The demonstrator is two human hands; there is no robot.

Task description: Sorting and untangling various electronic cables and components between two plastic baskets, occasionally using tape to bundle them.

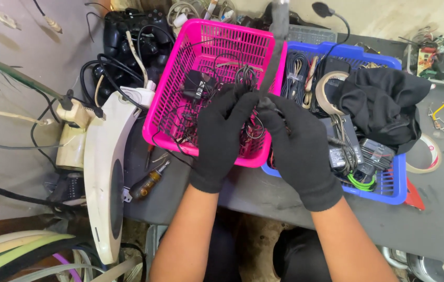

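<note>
We're in an electronics repair workshop, cluttered bench, baskets w/ cables & adapters, screwdriver, tape roll.

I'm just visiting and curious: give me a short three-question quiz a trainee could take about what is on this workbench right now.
1. True or false: both hands, the left hand and the right hand, wear black gloves.
2. Which basket holds the black cloth? A) the pink basket B) the blue basket C) neither
3. Fill in: the screwdriver lies on the table in front of the ____ basket.

Key: 1 true. 2 B. 3 pink.
</note>
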